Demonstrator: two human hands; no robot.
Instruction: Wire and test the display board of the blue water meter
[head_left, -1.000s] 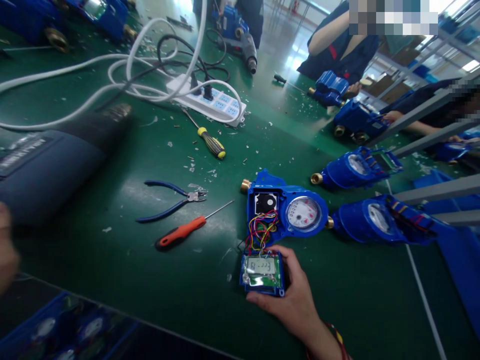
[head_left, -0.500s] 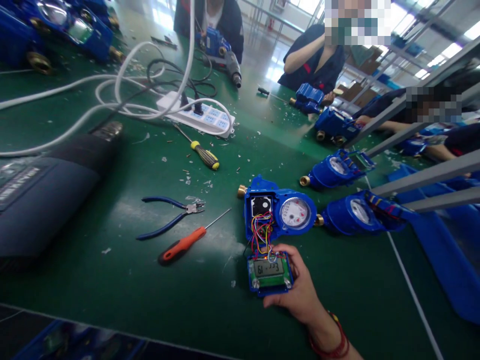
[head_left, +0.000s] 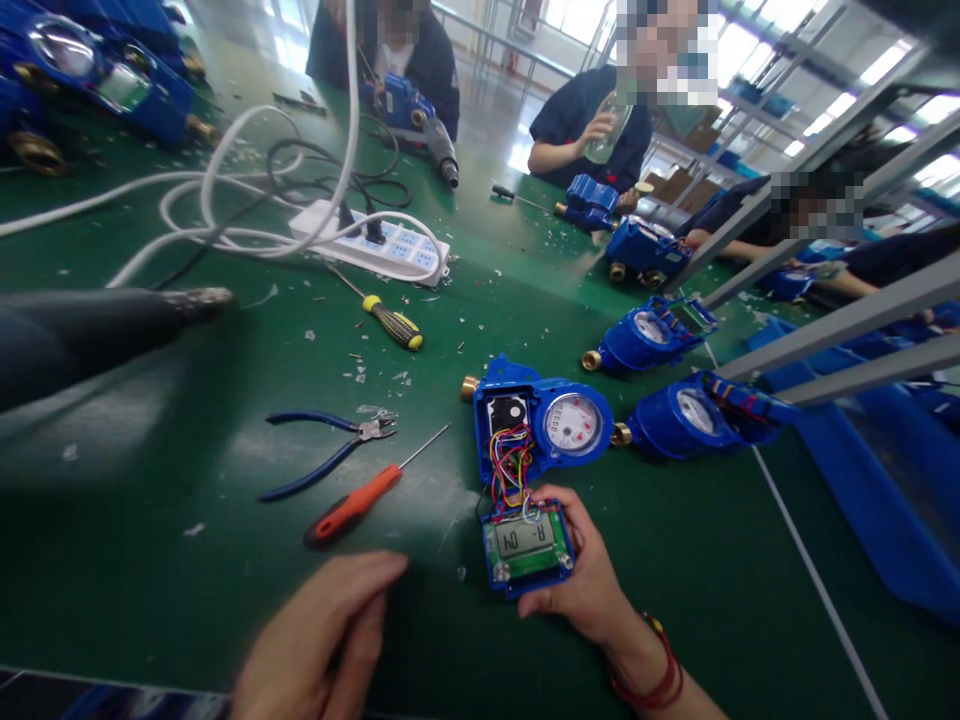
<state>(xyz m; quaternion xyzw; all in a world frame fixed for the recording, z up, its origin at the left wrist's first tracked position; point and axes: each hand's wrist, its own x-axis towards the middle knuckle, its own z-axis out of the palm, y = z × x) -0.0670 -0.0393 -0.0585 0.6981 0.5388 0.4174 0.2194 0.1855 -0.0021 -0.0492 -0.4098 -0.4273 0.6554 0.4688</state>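
My right hand (head_left: 592,585) grips a small blue display module (head_left: 527,548) with an LCD and green circuit board. Coloured wires (head_left: 510,470) tie the module to an opened blue water meter (head_left: 536,420) lying just beyond it on the green mat. My left hand (head_left: 319,640) rests near the front edge with fingers extended and holds nothing. An orange-handled screwdriver (head_left: 352,505) lies just beyond its fingertips. Blue-handled pliers (head_left: 322,455) lie a little farther back.
A dark heat gun (head_left: 82,335) lies at the left. A white power strip (head_left: 375,245) with looped cables and a yellow-black screwdriver (head_left: 390,322) sit farther back. More blue meters (head_left: 690,415) line the right side, by a blue bin (head_left: 877,480). Other people sit across the table.
My left hand has come into view at the bottom, reaching toward the orange screwdriver. The display module has shifted slightly and its readout has changed. The view has tilted up.
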